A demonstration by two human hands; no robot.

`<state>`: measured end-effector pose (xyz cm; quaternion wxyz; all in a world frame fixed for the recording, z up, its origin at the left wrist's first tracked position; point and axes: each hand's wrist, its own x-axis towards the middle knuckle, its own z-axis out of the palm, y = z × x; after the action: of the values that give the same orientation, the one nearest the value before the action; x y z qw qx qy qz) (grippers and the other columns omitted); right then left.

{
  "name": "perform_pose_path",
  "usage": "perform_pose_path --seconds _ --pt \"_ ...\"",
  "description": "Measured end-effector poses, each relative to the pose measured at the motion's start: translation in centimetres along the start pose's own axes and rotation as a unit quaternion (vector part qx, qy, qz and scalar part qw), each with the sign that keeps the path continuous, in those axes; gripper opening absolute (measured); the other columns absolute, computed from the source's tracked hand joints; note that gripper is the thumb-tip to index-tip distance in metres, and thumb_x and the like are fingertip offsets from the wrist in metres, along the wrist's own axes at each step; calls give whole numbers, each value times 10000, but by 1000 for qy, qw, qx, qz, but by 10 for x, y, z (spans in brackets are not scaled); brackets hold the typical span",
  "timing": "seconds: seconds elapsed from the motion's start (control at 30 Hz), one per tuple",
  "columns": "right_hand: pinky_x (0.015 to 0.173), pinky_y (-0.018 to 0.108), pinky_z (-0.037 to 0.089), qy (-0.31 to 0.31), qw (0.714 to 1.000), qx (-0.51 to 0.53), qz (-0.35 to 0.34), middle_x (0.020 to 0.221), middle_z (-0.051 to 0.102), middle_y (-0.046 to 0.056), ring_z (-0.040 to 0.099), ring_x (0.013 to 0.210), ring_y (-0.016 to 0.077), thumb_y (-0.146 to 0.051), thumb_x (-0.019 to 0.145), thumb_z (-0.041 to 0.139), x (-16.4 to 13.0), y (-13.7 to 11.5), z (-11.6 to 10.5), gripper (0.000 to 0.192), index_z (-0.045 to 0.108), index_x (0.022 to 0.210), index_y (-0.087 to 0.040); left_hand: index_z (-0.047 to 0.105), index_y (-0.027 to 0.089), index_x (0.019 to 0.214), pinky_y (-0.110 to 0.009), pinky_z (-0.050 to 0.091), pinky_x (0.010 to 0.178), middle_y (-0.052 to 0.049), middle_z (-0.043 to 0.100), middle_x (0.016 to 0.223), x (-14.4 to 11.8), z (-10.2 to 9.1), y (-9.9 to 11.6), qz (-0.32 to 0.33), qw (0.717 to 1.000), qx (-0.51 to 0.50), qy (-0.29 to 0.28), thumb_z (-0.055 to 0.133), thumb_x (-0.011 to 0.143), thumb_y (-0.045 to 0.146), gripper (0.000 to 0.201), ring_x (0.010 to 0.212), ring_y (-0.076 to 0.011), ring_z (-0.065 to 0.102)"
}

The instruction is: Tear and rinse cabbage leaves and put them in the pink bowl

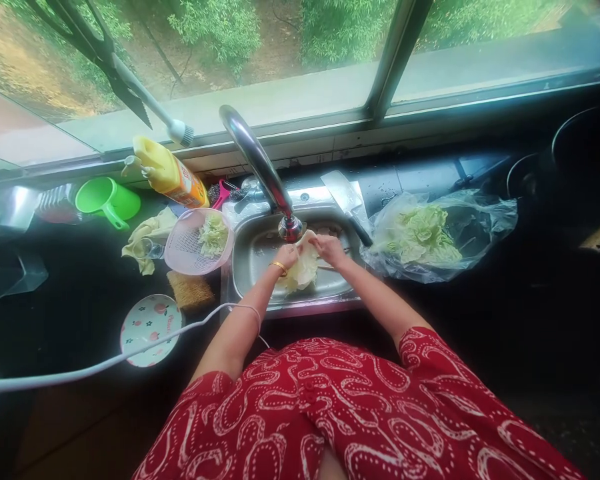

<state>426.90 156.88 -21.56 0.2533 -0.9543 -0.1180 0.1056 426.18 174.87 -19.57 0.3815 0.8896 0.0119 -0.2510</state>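
Note:
Both hands grip one pale cabbage leaf over the sink, just below the faucet. My left hand, with a gold bangle at the wrist, is closed on the leaf's left side. My right hand pinches its upper right edge. The leaf's frilly end hangs down into the basin. To the left of the sink stands a pink colander with torn cabbage pieces in it. On the right, a clear plastic bag holds more cabbage.
A cleaver lies at the sink's back right corner, its dark handle over the rim. Left are a yellow bottle, a green mug, a sponge and a patterned plate. A white cable crosses in front of the plate.

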Motion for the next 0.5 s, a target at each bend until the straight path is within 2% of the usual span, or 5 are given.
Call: perform_pose_path --seconds 0.13,0.3,0.4,0.43,0.5 --pt "629 283 325 84 996 6 -31 734 672 147 584 682 195 -472 1008 343 -6 1 12 528 658 759 -130 635 141 703 -279 459 662 -44 635 679 1 2 -1 -33 995 -95 -6 522 847 412 327 681 -186 581" --pt "626 290 327 96 992 75 10 632 588 103 531 631 179 -568 963 365 -1 0 6 547 531 618 -177 629 125 741 -275 451 642 -27 598 653 2 3 -1 -66 980 -189 -16 558 831 413 310 630 -154 535" --pt "587 268 318 44 980 192 40 579 519 37 476 586 141 -612 921 394 4 -3 -6 542 452 577 -197 669 116 823 -292 479 735 -47 655 745 4 4 -3 -48 981 -190 -6 584 817 387 284 734 -182 587" --pt "563 261 311 3 967 248 49 554 486 15 450 561 129 -639 903 399 5 -3 -9 552 433 571 -200 681 112 848 -301 485 763 -57 672 777 4 4 -3 -38 983 -182 -6 585 819 387 293 772 -195 602" --pt "506 253 283 -93 922 369 71 503 409 -21 376 493 107 -696 861 412 4 -4 -15 565 412 577 -208 698 101 887 -315 494 789 -79 696 826 4 6 -4 -24 987 -159 -13 567 835 389 321 821 -220 625"
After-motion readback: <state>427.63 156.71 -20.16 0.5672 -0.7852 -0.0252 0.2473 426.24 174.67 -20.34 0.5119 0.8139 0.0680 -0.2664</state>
